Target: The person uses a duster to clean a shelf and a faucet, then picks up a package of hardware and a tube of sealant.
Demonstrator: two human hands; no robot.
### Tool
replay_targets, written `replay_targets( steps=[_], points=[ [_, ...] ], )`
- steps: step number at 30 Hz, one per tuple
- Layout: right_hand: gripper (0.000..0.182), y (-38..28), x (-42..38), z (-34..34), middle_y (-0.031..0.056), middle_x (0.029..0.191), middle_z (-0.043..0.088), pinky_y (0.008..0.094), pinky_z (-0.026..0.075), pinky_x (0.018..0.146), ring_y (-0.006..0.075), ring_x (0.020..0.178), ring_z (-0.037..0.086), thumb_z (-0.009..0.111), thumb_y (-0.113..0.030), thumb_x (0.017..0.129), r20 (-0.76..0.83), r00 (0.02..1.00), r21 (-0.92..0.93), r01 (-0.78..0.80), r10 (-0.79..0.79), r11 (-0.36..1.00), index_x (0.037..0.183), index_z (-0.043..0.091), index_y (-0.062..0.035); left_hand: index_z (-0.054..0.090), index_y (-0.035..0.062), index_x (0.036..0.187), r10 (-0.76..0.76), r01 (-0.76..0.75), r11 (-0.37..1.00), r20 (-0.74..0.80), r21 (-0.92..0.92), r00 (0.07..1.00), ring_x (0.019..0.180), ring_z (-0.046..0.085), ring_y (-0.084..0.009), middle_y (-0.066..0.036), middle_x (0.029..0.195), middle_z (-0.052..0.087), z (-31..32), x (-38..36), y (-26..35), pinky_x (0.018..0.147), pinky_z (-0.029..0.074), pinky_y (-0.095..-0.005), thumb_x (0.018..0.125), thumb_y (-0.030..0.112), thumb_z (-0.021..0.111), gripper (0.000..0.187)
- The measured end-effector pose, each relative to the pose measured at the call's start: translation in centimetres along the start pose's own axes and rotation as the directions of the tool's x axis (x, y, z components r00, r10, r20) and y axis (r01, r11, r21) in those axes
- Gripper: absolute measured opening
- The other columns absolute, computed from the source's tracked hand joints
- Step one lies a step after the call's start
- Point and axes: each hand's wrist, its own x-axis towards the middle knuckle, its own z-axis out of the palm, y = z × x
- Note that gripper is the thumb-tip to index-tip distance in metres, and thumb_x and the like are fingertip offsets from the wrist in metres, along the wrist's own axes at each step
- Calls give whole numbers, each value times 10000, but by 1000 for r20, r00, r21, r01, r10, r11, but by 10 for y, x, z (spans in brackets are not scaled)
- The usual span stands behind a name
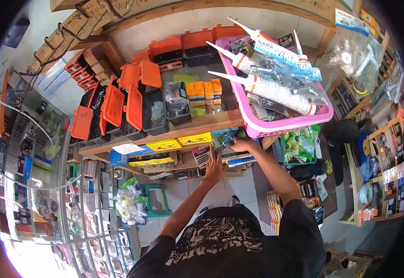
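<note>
My left hand (215,169) reaches to the shelf under the counter edge, its fingers stretched out and apart beside a glossy clear plastic packet (223,138). Dark and teal contents show through the plastic, but their kind cannot be made out. From the other side, my right hand (242,145) bends its fingers onto the packet's right side; the fingertips are partly hidden. Left of the packet on the shelf sit a yellow box (194,139) and a stack of thin dark-edged packs (201,156).
Above stands a wooden counter (165,134) with open orange-lidded cases (114,106), small orange boxes (196,90) and a pink basket (276,128) of sealant tubes. A green stool (158,199) and a bag of white parts (130,204) are on the left. Shelves (387,171) line the right.
</note>
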Motion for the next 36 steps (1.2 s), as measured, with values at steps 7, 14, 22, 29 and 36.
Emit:
replay_targets(
  steps=[7,14,22,29,36],
  points=[
    [460,2,9,6,305,1151,588,456,450,947,385,1090,588,540,-256,816,-206,978,38,-25,33,999,1139,595,68,318,-20,1387,83,-79,995,-82,55,993,1317,263,-544,-370,1481,29,4,2,-5,1029,356,-536,779,223,703,760],
    [283,9,12,28,261,1023,653,441,506,863,384,994,635,548,-109,772,-173,984,-24,-33,29,999,979,660,49,320,10,1373,95,-95,995,-22,12,995,1313,243,-567,-396,1460,57,7,5,-15,1052,333,-537,769,246,710,757],
    [393,-28,-121,-52,155,915,686,355,506,774,253,845,661,623,-393,897,-60,955,297,296,-292,908,981,649,-9,352,-3,1319,152,-151,988,-45,12,987,1301,241,-584,-427,1428,93,-19,-8,-3,1053,326,-546,775,245,701,693],
    [266,-52,-321,-220,57,937,677,267,499,753,107,883,628,640,-176,901,-581,665,345,724,-470,597,1100,612,-2,347,60,1380,317,-317,948,-58,14,947,1305,292,-515,-332,1449,198,-129,0,91,1062,303,-549,828,207,673,658],
    [462,6,-190,-329,186,918,673,403,490,791,318,866,652,579,-465,893,-874,479,39,-90,78,995,1078,647,-47,498,82,1308,650,-645,755,-275,118,709,1342,310,-413,-214,1441,351,-234,73,218,1074,275,-501,865,230,642,490]
  ],
)
